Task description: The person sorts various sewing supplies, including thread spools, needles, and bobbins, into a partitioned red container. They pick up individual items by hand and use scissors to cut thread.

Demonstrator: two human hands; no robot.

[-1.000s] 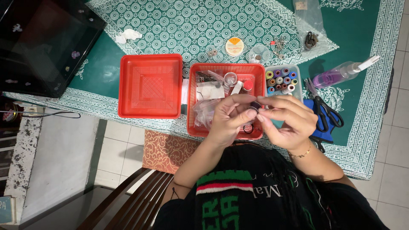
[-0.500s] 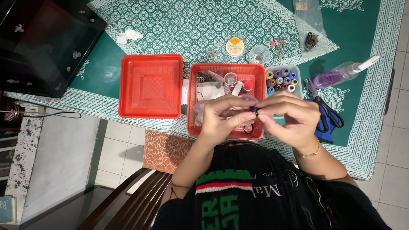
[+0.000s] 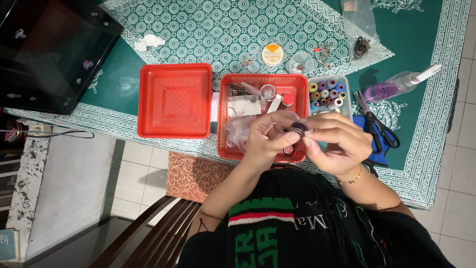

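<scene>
My left hand (image 3: 267,141) and my right hand (image 3: 333,141) meet over the near edge of a red plastic basket (image 3: 224,116). Between the fingertips of both hands sits a small dark spool of thread (image 3: 298,128); its flat round end faces up. The basket holds clear plastic bags, a small clear jar, a red-capped item and white packets. A clear box of coloured thread spools (image 3: 326,93) stands just right of the basket, behind my right hand.
A red lid (image 3: 175,100) lies left of the basket on the green patterned tablecloth. Black scissors (image 3: 379,130) and a purple spray bottle (image 3: 396,85) lie at right. A round orange-labelled reel (image 3: 273,54), small metal bits and plastic bags lie farther back. A dark screen (image 3: 49,49) stands at left.
Both hands have shifted slightly and turned the small spool, so its flat round end now faces up. Nothing else has moved.
</scene>
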